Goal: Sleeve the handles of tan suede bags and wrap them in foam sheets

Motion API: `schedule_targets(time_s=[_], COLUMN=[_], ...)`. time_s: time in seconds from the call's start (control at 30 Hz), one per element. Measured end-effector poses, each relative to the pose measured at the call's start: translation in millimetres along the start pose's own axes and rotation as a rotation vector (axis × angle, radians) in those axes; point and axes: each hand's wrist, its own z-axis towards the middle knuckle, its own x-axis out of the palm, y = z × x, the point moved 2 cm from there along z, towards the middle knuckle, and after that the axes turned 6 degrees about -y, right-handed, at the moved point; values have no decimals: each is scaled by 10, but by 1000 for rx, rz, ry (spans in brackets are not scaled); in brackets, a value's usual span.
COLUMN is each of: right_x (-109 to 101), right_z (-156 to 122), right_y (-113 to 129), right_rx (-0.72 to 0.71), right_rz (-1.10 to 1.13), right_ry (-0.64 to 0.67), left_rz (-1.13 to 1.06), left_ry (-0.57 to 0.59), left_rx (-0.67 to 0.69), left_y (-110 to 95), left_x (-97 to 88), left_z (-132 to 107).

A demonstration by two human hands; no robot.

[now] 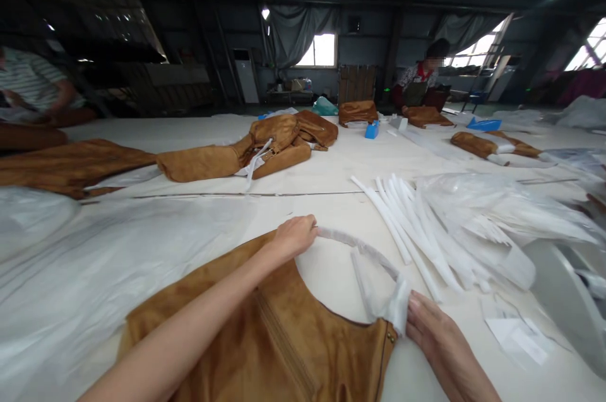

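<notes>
Bag, brown one, stretches from left hand over to right hand. From here I see the left's clamped on the bag's strap, the right's pinching white wrap at the other end, pale strips just past that hand.

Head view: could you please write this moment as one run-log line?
left hand: holding wrapped bag strap; right hand: touching white wrapping; brown suede-look bag: on white table

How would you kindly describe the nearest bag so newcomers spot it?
On the long white table, look left of the slender white strips. The large brown suede-like bag lies nearest. Unlike brown bags beyond, its white-wrapped strap runs between left hand and right hand.
</notes>
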Motion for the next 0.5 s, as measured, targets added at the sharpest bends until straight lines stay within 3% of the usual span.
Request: schedule_targets(time_s=[0.1,0.27,0.37,0.5], right_x=[-25,221,282,230], right_z=[-69,-33,34,147], right_y=[-103,-231,-184,-69], right_rx=[20,-53,-82,-79], right_rz=[-111,-267,-251,-203], right_ry=[-161,-118,-138,-152], left_rz=[123,114,-27,-351], left_ry=[-1,113,175,226], left_rx=[-79,-135,-136,-74], left_y=[322,607,668,682], left_x=[-24,4,-146,-494], left_z=[192,356,404,321])
